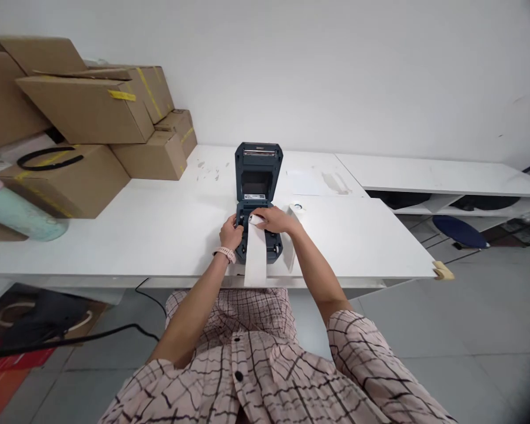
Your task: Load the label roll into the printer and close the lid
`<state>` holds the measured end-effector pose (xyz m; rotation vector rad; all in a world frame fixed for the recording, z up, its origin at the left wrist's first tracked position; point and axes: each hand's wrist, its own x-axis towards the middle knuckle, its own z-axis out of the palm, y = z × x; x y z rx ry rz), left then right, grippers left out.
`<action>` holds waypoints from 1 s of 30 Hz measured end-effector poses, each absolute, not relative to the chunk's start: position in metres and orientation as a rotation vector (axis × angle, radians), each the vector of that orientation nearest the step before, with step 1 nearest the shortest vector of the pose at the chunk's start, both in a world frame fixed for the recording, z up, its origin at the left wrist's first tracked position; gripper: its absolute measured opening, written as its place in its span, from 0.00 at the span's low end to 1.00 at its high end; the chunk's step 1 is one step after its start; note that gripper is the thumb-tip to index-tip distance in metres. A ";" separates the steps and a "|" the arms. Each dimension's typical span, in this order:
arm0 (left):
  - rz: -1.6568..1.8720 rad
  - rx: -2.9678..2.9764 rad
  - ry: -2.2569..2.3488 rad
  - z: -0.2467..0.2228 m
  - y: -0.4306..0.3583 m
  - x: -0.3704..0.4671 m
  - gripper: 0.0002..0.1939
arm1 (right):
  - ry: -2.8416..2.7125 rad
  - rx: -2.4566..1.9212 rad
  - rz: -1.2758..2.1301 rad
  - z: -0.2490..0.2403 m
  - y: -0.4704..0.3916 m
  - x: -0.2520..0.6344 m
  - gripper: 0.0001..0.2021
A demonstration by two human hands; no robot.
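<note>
Left hand: the left hand (pixel 231 231), a pale band at its wrist, rests curled against the left side of the dark blue-grey desktop label printer (pixel 257 194); whether its fingers grip anything is hard to tell at this size.
Right hand: the right hand (pixel 274 219) lies over the white paper roll (pixel 255 219) in the printer's bay, fingers bent down onto it.
Paper: a white paper strip (pixel 256 256) runs from the roll over the printer's front and hangs past the table edge.
Printer: lid raised upright; it stands near the front edge of the white table (pixel 159 235).
Surroundings: brown cardboard boxes (pixel 83 112) stacked at the left; a mint-green bottle (pixel 20 215) lies nearer.
</note>
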<state>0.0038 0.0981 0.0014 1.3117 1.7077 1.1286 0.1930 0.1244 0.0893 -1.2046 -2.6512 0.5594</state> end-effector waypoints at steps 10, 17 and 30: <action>1.284 1.142 1.488 -0.005 0.096 0.009 0.30 | -2.419 -1.094 0.343 0.034 0.026 0.188 0.18; 1.269 0.943 1.262 0.000 0.092 0.010 0.34 | -2.378 -1.168 0.341 0.030 -0.026 0.187 0.27; 1.239 0.917 1.218 0.003 0.090 0.009 0.33 | -2.370 -1.181 0.368 0.033 -0.029 0.186 0.31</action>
